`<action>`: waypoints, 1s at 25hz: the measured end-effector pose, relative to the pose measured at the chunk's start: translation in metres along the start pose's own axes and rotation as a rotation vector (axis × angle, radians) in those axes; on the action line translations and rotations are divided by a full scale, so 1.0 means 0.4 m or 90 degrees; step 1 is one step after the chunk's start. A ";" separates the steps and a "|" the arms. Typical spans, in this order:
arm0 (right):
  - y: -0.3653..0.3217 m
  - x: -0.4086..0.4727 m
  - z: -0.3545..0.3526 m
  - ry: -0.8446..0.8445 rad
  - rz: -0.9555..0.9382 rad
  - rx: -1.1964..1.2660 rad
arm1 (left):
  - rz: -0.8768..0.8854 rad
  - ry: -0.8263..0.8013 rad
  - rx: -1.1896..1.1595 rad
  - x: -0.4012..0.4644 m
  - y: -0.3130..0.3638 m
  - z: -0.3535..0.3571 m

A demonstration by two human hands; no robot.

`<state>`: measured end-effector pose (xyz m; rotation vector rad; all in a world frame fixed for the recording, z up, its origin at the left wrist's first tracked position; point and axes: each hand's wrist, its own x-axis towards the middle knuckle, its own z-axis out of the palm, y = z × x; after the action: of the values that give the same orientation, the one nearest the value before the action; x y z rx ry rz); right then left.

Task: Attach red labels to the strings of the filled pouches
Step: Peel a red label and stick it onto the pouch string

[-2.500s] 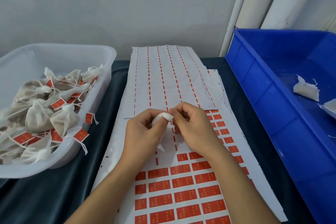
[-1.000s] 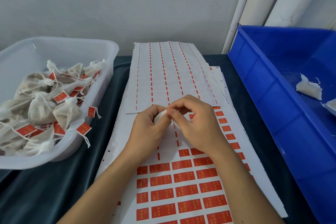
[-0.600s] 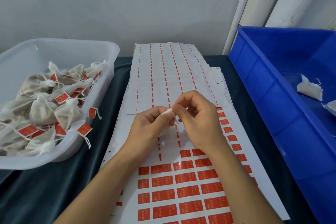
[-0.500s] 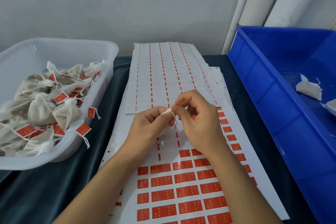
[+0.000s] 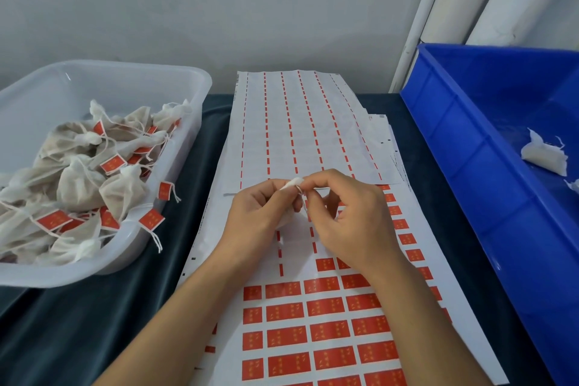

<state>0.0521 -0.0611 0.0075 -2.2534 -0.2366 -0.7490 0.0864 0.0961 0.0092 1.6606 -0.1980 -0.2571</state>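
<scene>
Both hands meet over the middle of the label sheet [image 5: 313,307] as I watch from the head view. My left hand [image 5: 260,216] is curled round a small white pouch [image 5: 293,182], whose gathered top pokes out above the fingers; most of the pouch is hidden in the palm. My right hand [image 5: 351,219] pinches at that top with thumb and forefinger — right where a thin string [image 5: 301,194] shows, though I cannot tell exactly how it is held. Neither hand carries a red label that I can see.

On the left of the dark surface [image 5: 78,323] sits a clear tub [image 5: 131,78] heaped with filled pouches already bearing red labels [image 5: 112,163], some strings dangling over its rim. On the right stands a blue bin [image 5: 470,182] — a few white pouches [image 5: 543,157] lie inside. An emptied backing sheet [image 5: 297,128] lies further back, overlapping the label sheet.
</scene>
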 end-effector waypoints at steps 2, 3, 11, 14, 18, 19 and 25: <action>-0.003 -0.002 0.000 0.004 0.002 0.005 | -0.001 0.005 -0.001 0.000 -0.001 0.000; -0.005 -0.003 0.000 0.004 0.004 0.013 | 0.000 0.006 -0.004 0.000 -0.002 -0.001; 0.005 -0.005 0.012 -0.008 0.038 -0.044 | 0.021 0.021 0.026 0.000 -0.008 0.005; 0.007 -0.007 0.024 -0.010 0.028 -0.106 | 0.030 0.025 0.047 0.003 -0.013 0.006; 0.009 -0.008 0.029 -0.054 0.022 -0.106 | 0.046 0.018 0.068 0.005 -0.015 0.009; 0.010 -0.008 0.028 -0.073 0.026 -0.097 | 0.049 0.014 0.069 0.004 -0.015 0.008; 0.002 -0.006 0.029 -0.102 0.071 0.027 | 0.064 0.009 0.048 0.003 -0.006 0.005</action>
<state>0.0557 -0.0532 -0.0008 -2.2675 -0.1996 -0.5024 0.0870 0.0939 0.0063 1.7211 -0.2825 -0.1640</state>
